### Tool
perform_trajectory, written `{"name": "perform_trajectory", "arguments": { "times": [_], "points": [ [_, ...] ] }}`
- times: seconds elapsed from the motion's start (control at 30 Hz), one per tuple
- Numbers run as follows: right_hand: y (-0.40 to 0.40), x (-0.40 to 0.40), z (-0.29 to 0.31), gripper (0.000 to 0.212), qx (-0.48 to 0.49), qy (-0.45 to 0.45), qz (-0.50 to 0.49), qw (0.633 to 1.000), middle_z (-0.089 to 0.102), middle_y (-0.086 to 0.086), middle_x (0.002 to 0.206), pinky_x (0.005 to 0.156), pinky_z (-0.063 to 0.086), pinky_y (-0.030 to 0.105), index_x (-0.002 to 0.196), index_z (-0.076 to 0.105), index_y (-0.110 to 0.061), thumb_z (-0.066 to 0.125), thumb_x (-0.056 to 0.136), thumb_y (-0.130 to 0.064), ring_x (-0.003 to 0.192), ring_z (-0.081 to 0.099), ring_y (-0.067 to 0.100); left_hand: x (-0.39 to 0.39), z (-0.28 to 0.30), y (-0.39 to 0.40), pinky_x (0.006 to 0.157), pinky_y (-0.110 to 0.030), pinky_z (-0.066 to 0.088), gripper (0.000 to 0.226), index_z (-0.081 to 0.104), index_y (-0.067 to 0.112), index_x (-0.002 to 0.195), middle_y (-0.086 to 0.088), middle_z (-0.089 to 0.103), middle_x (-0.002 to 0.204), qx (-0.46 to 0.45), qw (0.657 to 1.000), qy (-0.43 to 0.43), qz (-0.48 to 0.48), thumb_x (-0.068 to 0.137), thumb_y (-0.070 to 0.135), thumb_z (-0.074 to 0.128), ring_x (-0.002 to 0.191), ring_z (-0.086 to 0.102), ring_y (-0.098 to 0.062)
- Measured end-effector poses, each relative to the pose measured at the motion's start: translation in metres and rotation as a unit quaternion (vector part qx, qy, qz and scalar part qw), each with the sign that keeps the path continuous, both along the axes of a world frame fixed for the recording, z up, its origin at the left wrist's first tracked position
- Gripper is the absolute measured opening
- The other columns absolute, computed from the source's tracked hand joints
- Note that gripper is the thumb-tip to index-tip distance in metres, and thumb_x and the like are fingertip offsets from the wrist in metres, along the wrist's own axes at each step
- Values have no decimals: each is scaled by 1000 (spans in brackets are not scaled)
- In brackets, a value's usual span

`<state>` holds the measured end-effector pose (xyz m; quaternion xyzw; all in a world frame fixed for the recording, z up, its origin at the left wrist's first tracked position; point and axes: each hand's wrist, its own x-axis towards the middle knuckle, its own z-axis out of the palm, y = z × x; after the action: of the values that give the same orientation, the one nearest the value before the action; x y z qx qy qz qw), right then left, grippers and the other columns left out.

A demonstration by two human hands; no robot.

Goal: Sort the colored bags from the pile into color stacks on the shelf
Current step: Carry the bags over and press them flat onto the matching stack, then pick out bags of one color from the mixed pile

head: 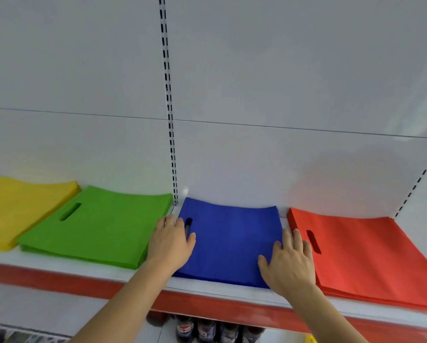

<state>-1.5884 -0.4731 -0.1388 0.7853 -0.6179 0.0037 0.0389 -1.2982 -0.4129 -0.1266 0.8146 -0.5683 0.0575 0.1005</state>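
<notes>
While I press both palms flat, fingers spread, left hand (171, 240) and right hand (290, 262) holding nothing | blue stack (231, 240) under them, between green stack (96, 226) and red stack (371, 256) | soft, light, likely slippery; take by edges.

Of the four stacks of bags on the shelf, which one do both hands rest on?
The blue stack, third from the left, between green and red. Both hands lie flat on its side edges.
</notes>
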Motion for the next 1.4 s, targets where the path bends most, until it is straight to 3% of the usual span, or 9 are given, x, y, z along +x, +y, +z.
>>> {"name": "perform_trajectory", "arguments": {
  "times": [0.13, 0.37, 0.47, 0.6, 0.87, 1.07, 1.4],
  "points": [
    [4, 19, 5, 88, -42, -21, 38, 998, 11, 11, 176, 131, 9, 52, 165, 29, -14, 20, 98, -71, 162, -3, 35, 2, 15, 15, 123, -43, 33, 66, 44, 13, 154, -9, 42, 160, -34, 999, 2, 34, 105, 56, 39, 150, 33, -29],
    [32, 93, 11, 95, -57, -63, 166, 983, 8, 8, 177, 132, 6, 50, 167, 23, -20, 1, 95, -77, 163, -7, 31, 33, 28, 67, 130, -48, 20, 73, 35, 16, 162, -10, 29, 170, -64, 993, 18, 100, 105, 61, 31, 159, 21, -29],
    [53, 130, 17, 96, -61, -70, 205, 974, 13, 8, 176, 131, 7, 51, 167, 26, -22, -2, 92, -74, 163, -3, 32, 58, 33, 99, 130, -48, 19, 72, 37, 17, 161, -9, 31, 169, -76, 989, 13, 125, 105, 63, 31, 158, 21, -27],
    [85, 185, 30, 89, -76, -92, 250, 961, 30, 12, 171, 130, 16, 54, 161, 42, -18, 12, 97, -72, 161, 14, 36, 100, 44, 152, 128, -44, 20, 69, 42, 18, 158, -7, 35, 167, -82, 982, 5, 171, 105, 61, 33, 156, 24, -27],
    [181, 329, 39, 86, -64, -116, 334, 933, 36, 14, 168, 128, 21, 54, 157, 49, -17, 19, 97, -71, 159, 22, 36, 207, 51, 276, 127, -46, 21, 68, 41, 20, 158, -5, 34, 168, -90, 965, 6, 246, 105, 61, 33, 157, 22, -28],
    [248, 432, 35, 90, -49, -121, 414, 901, 23, 10, 173, 130, 15, 52, 164, 34, -20, 7, 97, -74, 162, 10, 32, 279, 42, 368, 127, -47, 23, 67, 40, 19, 159, -6, 35, 167, -97, 944, 16, 316, 106, 60, 33, 157, 23, -29],
    [301, 587, 31, 85, -34, -110, 502, 857, 14, 9, 175, 130, 11, 51, 167, 25, -18, 14, 102, -72, 163, 3, 31, 392, 25, 438, 130, -46, 18, 67, 36, 22, 161, -3, 29, 171, -115, 911, 22, 394, 106, 61, 33, 160, 16, -27]
  ]
}}
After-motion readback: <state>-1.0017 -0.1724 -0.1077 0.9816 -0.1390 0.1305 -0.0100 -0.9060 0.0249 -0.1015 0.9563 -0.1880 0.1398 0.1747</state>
